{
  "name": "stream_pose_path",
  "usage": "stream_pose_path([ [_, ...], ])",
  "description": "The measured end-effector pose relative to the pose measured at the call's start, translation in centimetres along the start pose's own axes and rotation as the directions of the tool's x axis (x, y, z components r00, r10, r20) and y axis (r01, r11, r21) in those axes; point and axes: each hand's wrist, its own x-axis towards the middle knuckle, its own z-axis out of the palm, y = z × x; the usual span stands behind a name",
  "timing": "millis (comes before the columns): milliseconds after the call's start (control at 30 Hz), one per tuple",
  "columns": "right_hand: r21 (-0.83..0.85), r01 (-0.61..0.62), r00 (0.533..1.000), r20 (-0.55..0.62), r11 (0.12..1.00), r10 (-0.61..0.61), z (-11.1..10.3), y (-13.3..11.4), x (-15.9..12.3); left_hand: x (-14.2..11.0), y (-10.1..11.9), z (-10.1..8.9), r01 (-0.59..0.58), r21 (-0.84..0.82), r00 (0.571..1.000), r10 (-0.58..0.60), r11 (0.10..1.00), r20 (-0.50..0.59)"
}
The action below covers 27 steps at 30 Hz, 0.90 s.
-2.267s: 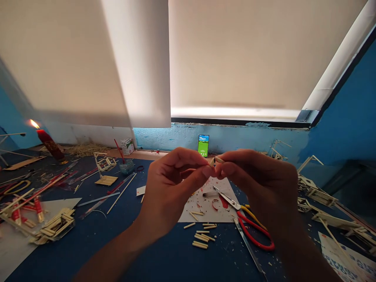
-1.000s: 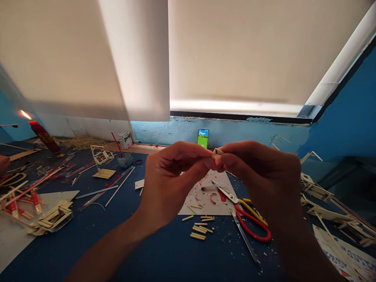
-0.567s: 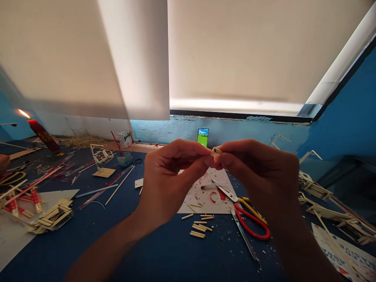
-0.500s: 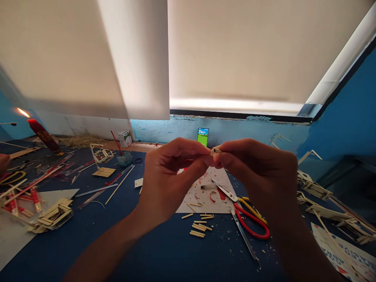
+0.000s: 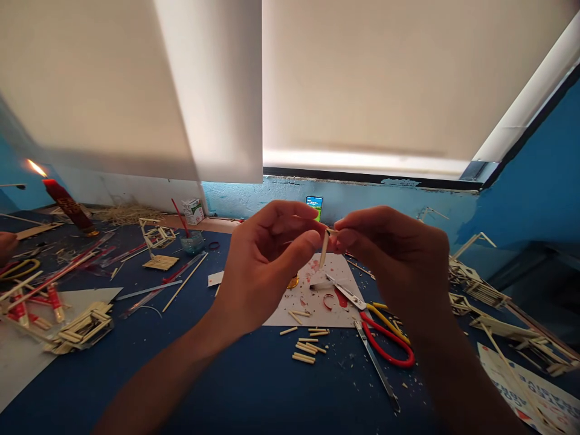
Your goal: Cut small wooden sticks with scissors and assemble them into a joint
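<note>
Thumb and fingers of my right hand [image 5: 394, 254] pinch a small piece of joined wooden sticks [image 5: 324, 250], one stick hanging down and another running into the fingertips. A dark spot shows where the sticks meet. My left hand [image 5: 267, 266] is just left of the piece, its thumb and index finger apart; whether its rear fingers touch the sticks is unclear. Below lie short cut wooden sticks [image 5: 306, 348], some on a stained white sheet [image 5: 290, 302]. Red-and-yellow-handled scissors [image 5: 385, 344] rest by my right wrist, with metal tweezers [image 5: 376, 365] alongside.
A lit red candle [image 5: 70, 205] burns at the far left, near another person's hand [image 5: 6, 244]. Stick-built frames [image 5: 158, 244] stand on both sides. A glass jar [image 5: 192, 241] holds a red stick. A phone [image 5: 314, 208] leans on the wall.
My left thumb and index finger have come off the stick piece and spread. The piece has turned, so one stick now hangs downward from my right fingertips.
</note>
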Motion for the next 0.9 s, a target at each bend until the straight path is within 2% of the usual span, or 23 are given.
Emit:
stream_pose_path([
  [333, 0.001, 0.005, 1.000, -0.007, 1.000, -0.005, -0.20, 0.15, -0.09, 0.01, 0.48, -0.23, -0.023, 0.071, 0.999, 0.021, 0.997, 0.030],
  [700, 0.056, 0.100, 0.995, -0.003, 0.993, -0.100, -0.09, 0.36, -0.11, 0.35, 0.62, -0.69, -0.073, 0.177, 0.996, 0.062, 0.982, 0.066],
  [900, 0.110, 0.071, 0.997, -0.006, 0.991, -0.071, -0.39, 0.25, -0.27, 0.51, 0.41, -1.04, -0.101, 0.212, 0.994, 0.088, 0.972, 0.069],
])
